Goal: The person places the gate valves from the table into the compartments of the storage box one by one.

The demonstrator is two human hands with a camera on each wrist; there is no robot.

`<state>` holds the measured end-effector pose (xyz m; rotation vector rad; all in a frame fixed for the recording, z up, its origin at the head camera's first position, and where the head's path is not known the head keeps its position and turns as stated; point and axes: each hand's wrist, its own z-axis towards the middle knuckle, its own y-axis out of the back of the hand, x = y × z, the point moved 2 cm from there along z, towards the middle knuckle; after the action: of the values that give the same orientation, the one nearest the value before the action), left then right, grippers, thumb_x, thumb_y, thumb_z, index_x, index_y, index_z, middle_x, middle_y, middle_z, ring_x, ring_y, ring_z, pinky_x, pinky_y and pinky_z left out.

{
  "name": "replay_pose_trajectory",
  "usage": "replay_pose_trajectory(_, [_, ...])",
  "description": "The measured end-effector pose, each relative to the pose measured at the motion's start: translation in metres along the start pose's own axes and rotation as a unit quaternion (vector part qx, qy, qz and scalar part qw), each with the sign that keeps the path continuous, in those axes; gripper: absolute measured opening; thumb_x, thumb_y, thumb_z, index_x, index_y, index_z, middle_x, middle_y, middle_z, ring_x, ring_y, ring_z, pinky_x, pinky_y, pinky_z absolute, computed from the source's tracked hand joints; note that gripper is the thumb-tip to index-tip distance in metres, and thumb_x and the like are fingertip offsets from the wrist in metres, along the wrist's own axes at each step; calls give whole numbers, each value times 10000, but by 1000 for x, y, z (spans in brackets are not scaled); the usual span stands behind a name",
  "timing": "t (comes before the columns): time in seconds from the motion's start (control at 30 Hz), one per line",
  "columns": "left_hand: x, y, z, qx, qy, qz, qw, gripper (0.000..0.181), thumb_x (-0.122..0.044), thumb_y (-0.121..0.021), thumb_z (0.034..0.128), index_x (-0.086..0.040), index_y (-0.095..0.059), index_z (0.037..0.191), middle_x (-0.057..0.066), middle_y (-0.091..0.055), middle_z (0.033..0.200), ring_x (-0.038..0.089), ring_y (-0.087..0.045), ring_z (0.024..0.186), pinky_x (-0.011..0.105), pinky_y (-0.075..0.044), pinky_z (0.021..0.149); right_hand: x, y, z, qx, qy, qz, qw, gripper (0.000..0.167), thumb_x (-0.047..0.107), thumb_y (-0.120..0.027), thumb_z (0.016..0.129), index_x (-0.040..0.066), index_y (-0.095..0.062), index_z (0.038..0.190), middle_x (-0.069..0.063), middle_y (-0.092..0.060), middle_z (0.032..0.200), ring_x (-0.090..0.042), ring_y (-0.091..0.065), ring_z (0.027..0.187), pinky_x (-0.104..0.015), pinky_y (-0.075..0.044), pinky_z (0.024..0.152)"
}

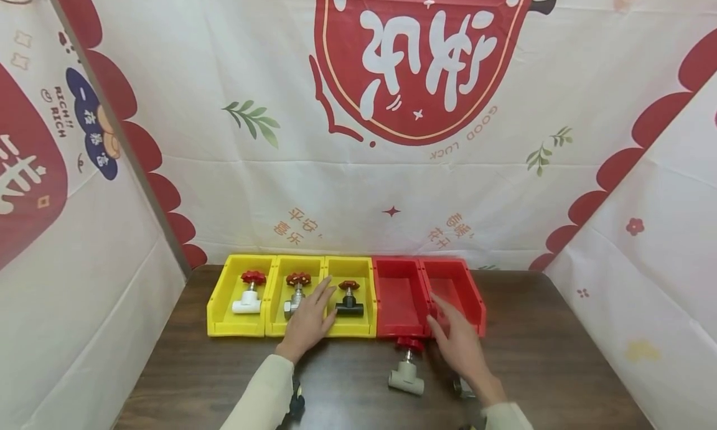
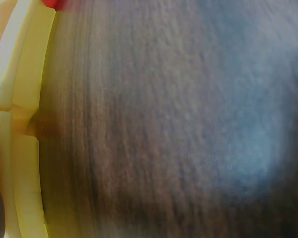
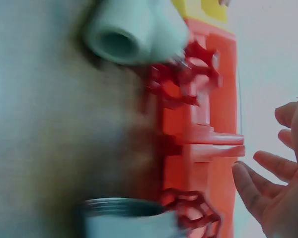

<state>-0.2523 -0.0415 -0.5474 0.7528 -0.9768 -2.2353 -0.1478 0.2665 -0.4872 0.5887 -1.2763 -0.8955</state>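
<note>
My left hand (image 1: 310, 321) reaches over the middle and right yellow bins, fingers extended and nothing held. It partly covers a metal valve (image 1: 299, 293) with a red handwheel. To its right, a black valve (image 1: 350, 304) lies in the third yellow bin (image 1: 366, 327). My right hand (image 1: 462, 349) is over the front of the right red bin (image 1: 475, 312), fingers loosely spread and holding nothing. A grey valve (image 1: 406, 375) with a red handwheel lies in front of the left red bin (image 1: 400, 293). Below my right hand is another valve (image 3: 191, 213), mostly hidden in the head view.
A white valve (image 1: 247, 302) lies in the leftmost yellow bin (image 1: 235, 329). The bins stand in a row along the back of the brown wooden table (image 1: 347, 380). Printed cloth (image 1: 269, 187) hangs behind and at both sides. A dark object (image 1: 297, 402) lies by the left sleeve.
</note>
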Motion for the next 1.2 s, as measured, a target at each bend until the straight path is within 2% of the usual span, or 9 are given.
replay_pose_trajectory(0.13, [0, 0, -2, -29, -52, 63, 10000, 535, -219, -690, 861, -61, -513, 1340, 94, -362, 1493, 171, -553, 697, 396, -505, 685, 2, -6, -27, 20, -302, -200, 9993, 562, 310, -664, 905, 214, -462, 1421, -78, -544, 1323, -270, -559, 1128, -498, -495, 855])
replay_pose_trajectory(0.33, [0, 1, 2, 3, -28, 79, 10000, 530, -203, -691, 859, -60, -519, 1338, 89, -356, 1498, 144, -528, 665, 410, -507, 698, 3, -12, -52, 381, -1088, -397, 9925, 678, 561, -582, 880, 231, -411, 1448, -96, -483, 1390, -315, -491, 1210, -549, -446, 908])
replay_pose_trajectory(0.4, [0, 2, 3, 27, -1, 59, 10000, 524, -200, -690, 859, -61, -520, 1335, 90, -360, 1495, 135, -516, 649, 416, -506, 701, 4, -14, -58, 483, -1220, -449, 9903, 696, 600, -560, 872, 232, -415, 1444, -102, -481, 1394, -335, -473, 1229, -581, -422, 918])
replay_pose_trajectory(0.47, [0, 2, 2, 40, 19, 49, 10000, 519, -198, -687, 861, -62, -521, 1334, 94, -366, 1491, 132, -510, 643, 418, -506, 699, 5, -17, -64, 537, -1253, -430, 9897, 680, 608, -558, 870, 240, -438, 1429, -88, -503, 1374, -329, -483, 1222, -589, -415, 919])
replay_pose_trajectory(0.67, [-2, 3, 2, 79, 74, -22, 9999, 526, -196, -690, 860, -54, -521, 1338, 106, -370, 1488, 142, -526, 663, 420, -508, 710, 11, -28, -79, 740, -1032, -609, 9900, 638, 625, -583, 847, 286, -496, 1380, -22, -556, 1313, -280, -518, 1185, -576, -430, 894])
replay_pose_trajectory(0.8, [-2, 3, 2, 94, 77, 4, 9999, 524, -202, -681, 866, -65, -518, 1344, 94, -360, 1497, 141, -530, 670, 400, -506, 705, 13, -36, -85, 850, -992, -555, 9899, 647, 656, -556, 843, 294, -501, 1376, -21, -565, 1290, -269, -538, 1152, -555, -468, 837])
replay_pose_trajectory(0.97, [-1, 0, 2, 88, 41, 60, 9999, 511, -208, -658, 878, -80, -510, 1350, 79, -348, 1505, 148, -547, 700, 386, -505, 718, 9, -43, -87, 1111, -1181, -288, 9863, 689, 721, -529, 806, 344, -477, 1380, 0, -552, 1277, -246, -536, 1127, -534, -495, 776])
replay_pose_trajectory(1.2, [-2, 1, 1, 50, 136, 90, 9999, 510, -200, -665, 868, -72, -524, 1341, 61, -347, 1508, 146, -519, 666, 374, -495, 690, 10, -51, -85, 1220, -1031, -504, 9859, 725, 750, -542, 766, 345, -496, 1366, -3, -560, 1244, -255, -519, 1124, -571, -475, 810])
